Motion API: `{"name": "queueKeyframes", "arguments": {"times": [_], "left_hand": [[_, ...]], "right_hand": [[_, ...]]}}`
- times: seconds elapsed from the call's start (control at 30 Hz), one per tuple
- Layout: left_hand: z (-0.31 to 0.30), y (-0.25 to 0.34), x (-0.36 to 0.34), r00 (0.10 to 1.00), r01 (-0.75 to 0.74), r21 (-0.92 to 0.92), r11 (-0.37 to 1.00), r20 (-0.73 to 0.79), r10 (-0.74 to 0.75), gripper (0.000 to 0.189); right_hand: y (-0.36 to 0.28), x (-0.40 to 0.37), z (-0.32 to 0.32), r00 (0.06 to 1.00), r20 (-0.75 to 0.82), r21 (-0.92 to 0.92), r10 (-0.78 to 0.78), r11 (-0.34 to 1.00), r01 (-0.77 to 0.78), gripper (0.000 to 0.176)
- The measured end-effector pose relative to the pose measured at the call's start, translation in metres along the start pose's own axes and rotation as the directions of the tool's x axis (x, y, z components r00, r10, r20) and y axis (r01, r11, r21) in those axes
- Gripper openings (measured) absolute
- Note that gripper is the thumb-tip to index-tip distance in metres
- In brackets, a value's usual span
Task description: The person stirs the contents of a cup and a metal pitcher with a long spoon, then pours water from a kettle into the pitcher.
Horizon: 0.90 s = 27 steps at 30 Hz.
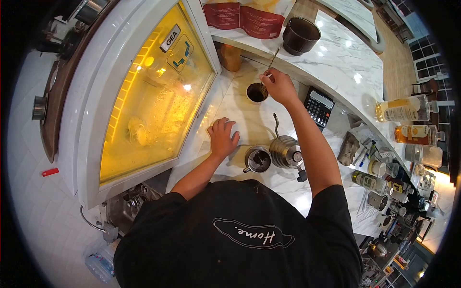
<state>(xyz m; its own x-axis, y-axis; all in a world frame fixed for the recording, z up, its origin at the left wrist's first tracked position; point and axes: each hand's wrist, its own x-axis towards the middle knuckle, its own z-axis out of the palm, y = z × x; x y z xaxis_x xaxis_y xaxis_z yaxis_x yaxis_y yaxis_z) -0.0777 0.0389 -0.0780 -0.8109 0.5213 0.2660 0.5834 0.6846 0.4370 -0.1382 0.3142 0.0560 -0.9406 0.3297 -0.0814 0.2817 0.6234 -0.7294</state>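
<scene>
My right hand (279, 86) pinches the twisted stem of a long bar spoon (274, 56), whose lower end is over or in a cup (250, 98) holding something dark, perhaps coffee grounds. The cup stands upright on the marble counter. My left hand (223, 138) lies on the countertop with fingers spread, holding nothing. Closer to my body is a small pitcher (248, 168) with dark liquid inside. A steel gooseneck kettle (283, 148) stands right beside it, its thin spout pointing away from me.
A yellow-lit glass-door fridge (153, 105) borders the left. On the raised marble ledge (345, 53) stand a dark round container (300, 36) and red-and-white pouches (259, 21). A calculator (318, 108), a cloth (348, 149) and several bottles (403, 109) line the right.
</scene>
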Motion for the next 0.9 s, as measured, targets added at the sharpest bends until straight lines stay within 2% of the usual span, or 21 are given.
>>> {"name": "queueKeyframes", "arguments": {"times": [0.13, 0.33, 0.53, 0.63, 0.77, 0.9], "left_hand": [[-0.001, 0.000, -0.001, 1.000, -0.007, -0.009, 1.000, 0.006, 0.007, 0.045], [0.002, -0.002, -0.003, 1.000, 0.006, 0.002, 1.000, 0.025, -0.006, 0.047], [0.000, 0.000, -0.002, 1.000, -0.002, 0.004, 1.000, 0.010, 0.002, 0.045], [-0.001, 0.000, -0.001, 1.000, -0.001, 0.005, 1.000, 0.008, 0.001, 0.045], [0.001, -0.001, -0.001, 1.000, 0.006, 0.001, 1.000, 0.003, -0.006, 0.046], [0.011, -0.002, 0.020, 0.996, 0.093, -0.103, 0.990, 0.020, -0.092, 0.058]], "right_hand": [[0.004, -0.002, 0.001, 0.997, -0.064, 0.005, -0.031, 0.999, 0.032, 0.036], [0.012, -0.005, 0.002, 0.997, -0.066, 0.021, -0.035, 0.999, 0.037, 0.038], [0.014, -0.005, 0.008, 0.985, -0.128, 0.053, -0.120, 0.990, 0.127, 0.031], [-0.005, -0.007, 0.003, 0.995, -0.080, 0.015, -0.055, 0.998, 0.056, 0.027], [0.000, -0.003, 0.014, 0.986, -0.129, 0.017, -0.109, 0.994, 0.112, 0.025], [0.013, 0.006, 0.021, 0.975, -0.146, -0.040, -0.167, 0.986, 0.163, 0.024]]}}
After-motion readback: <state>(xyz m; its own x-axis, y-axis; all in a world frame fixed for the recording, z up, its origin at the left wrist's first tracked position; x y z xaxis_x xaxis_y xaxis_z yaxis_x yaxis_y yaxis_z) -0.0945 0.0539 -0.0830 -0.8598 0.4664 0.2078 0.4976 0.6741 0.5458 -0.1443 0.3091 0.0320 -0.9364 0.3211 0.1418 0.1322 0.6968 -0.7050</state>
